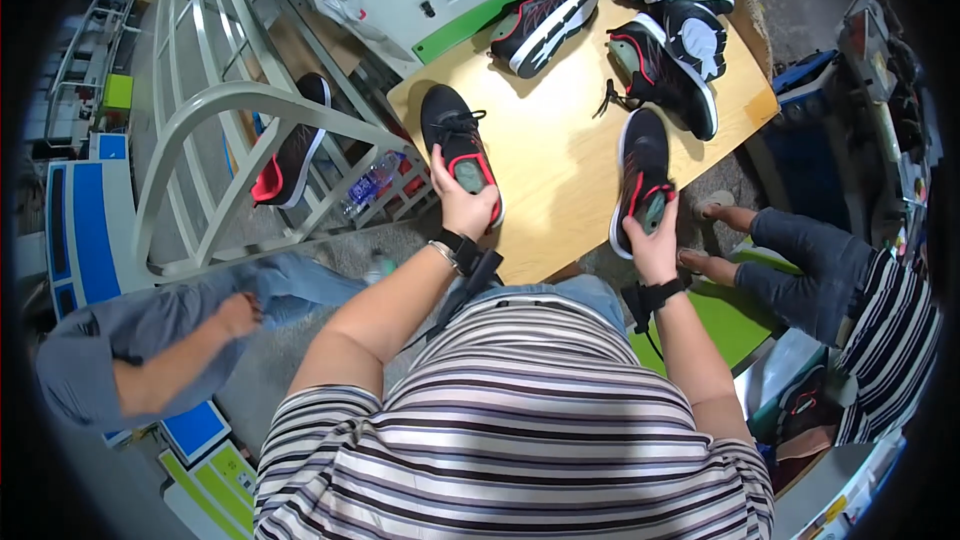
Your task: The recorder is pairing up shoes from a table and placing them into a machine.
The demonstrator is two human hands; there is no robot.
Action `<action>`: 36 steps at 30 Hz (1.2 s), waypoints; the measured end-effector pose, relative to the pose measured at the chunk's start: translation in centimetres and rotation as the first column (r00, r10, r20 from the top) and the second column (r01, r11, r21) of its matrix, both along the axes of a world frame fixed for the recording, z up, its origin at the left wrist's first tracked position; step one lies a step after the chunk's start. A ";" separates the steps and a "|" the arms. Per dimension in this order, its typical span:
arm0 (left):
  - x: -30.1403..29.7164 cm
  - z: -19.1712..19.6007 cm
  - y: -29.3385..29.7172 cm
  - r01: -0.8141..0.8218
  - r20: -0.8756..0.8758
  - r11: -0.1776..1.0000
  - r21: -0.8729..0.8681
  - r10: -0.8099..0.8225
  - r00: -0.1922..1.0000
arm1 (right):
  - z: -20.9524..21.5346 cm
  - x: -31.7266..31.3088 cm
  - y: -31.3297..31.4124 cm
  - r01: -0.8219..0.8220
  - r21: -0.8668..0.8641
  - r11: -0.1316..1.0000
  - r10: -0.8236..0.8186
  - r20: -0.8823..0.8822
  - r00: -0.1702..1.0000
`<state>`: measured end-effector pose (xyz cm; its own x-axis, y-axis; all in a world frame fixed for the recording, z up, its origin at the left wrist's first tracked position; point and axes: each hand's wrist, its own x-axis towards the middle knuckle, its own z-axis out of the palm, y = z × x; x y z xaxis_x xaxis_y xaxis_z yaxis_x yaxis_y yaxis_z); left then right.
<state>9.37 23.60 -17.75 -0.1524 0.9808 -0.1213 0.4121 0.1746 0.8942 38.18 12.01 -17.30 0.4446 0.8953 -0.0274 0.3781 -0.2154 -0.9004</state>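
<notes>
My left hand [466, 202] is closed round the heel of a black sneaker [444, 115] with a red-lined collar and a grey-green insole, its toe pointing away from me. In my right hand [655, 243] is a similar black sneaker [643, 145] with a white sole edge, gripped at the heel with the thumb at its opening. Both shoes are over the near part of a light wooden table [545, 170], one near its left edge and one toward its right. Whether their soles touch the tabletop, I cannot tell.
More black sneakers lie on the table: one on its side [548, 28] at the back, and several in a pile [665, 70] at the back right. A metal rack [190, 105] holding a sneaker [293, 155] stands left. People sit or stand on both sides.
</notes>
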 end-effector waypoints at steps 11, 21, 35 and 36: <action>-1.2 19.4 3.4 0.493 0.864 0.802 -0.338 0.057 0.500 | 8.5 0.2 -2.7 -0.043 -0.131 0.990 -0.023 -0.465 0.885; 9.2 27.3 22.0 -0.032 0.541 0.950 0.311 -0.150 0.827 | 27.8 9.4 29.2 -0.308 0.293 0.905 0.288 0.111 0.951; 17.2 23.5 42.9 -0.342 -0.065 0.858 0.383 0.394 0.917 | 23.9 12.6 63.9 -0.377 0.134 0.917 0.281 0.455 0.845; 17.6 23.4 43.3 -0.343 -0.089 0.874 0.344 0.395 0.915 | 23.1 12.9 63.3 -0.306 0.162 0.938 0.171 0.552 0.816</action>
